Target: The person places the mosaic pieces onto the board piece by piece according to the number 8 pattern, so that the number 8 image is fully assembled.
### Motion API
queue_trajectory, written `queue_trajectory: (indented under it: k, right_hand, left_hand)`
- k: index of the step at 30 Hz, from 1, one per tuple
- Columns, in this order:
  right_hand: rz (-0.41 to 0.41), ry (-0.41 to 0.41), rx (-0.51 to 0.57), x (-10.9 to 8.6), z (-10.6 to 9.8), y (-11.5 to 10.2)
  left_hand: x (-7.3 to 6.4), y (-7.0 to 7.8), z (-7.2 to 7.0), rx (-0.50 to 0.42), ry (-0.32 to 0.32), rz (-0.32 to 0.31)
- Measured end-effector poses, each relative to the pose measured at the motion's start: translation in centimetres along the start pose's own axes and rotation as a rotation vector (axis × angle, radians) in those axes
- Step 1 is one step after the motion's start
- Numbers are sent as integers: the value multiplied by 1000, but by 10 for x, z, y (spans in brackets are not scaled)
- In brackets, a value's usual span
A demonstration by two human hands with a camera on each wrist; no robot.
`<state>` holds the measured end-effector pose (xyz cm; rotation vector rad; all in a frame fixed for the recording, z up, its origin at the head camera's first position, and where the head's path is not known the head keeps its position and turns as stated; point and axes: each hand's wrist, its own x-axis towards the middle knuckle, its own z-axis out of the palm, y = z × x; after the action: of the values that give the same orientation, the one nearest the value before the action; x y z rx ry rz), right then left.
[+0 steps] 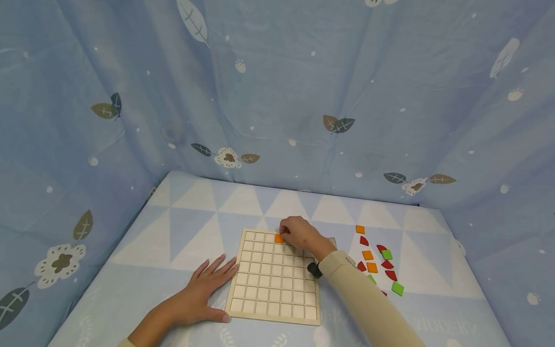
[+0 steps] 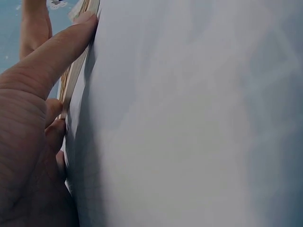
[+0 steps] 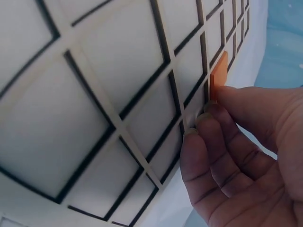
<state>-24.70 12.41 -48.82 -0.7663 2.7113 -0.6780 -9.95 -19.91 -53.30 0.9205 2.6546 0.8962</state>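
A light wooden grid board (image 1: 263,280) with rows of square recesses lies on the table. My right hand (image 1: 301,234) reaches over its far edge and pinches a thin orange square tile (image 1: 279,238) between thumb and fingers. In the right wrist view, the orange tile (image 3: 220,73) stands slightly proud of the grid at a far-edge cell, with the thumb against its side and the other fingers curled over neighbouring cells. Spread flat at the board's left side, my left hand (image 1: 197,295) touches the edge with fingertips and thumb, as the left wrist view also shows with the thumb (image 2: 61,52).
Right of the board, loose pieces are scattered: orange squares (image 1: 367,255), red quarter-rounds (image 1: 391,275) and green squares (image 1: 397,288), some partly hidden by my right sleeve (image 1: 368,299). A patterned cloth covers the table (image 1: 143,250); blue curtains (image 1: 277,96) hang around it.
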Motion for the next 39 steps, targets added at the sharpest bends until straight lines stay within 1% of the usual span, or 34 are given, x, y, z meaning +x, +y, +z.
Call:
queue_trajectory:
  k: [4, 9, 13, 17, 19, 22, 25, 31, 33, 35, 39]
  right_hand:
    - [2, 21, -22, -1, 3, 0]
    - [4, 49, -25, -6, 3, 1]
    - [22, 75, 6, -13, 3, 6]
    - [8, 102, 53, -22, -1, 10]
    - [11, 129, 65, -27, -5, 13]
    - [45, 162, 67, -39, -10, 18]
    - [68, 176, 78, -51, -13, 23]
    - [14, 217, 124, -79, -18, 34]
    - [14, 235, 136, -90, -21, 38]
    - [32, 252, 149, -101, -24, 43]
    - [125, 266, 162, -124, -31, 51]
  left_hand:
    - [0, 2, -1, -3, 4, 2]
    - [0, 4, 0, -10, 16, 13]
    - [1, 4, 1, -32, 16, 15]
    - [-3, 4, 1, -26, 18, -1]
    - [-3, 5, 0, -24, 21, -3]
    - [-2, 5, -2, -28, 15, -3]
    - [-1, 4, -3, -29, 9, -4]
    - [-1, 1, -2, -19, 10, -1]
    - [-1, 0, -1, -27, 11, 4]
    - [-1, 0, -1, -38, 7, 1]
    - [-1, 0, -1, -53, 4, -1]
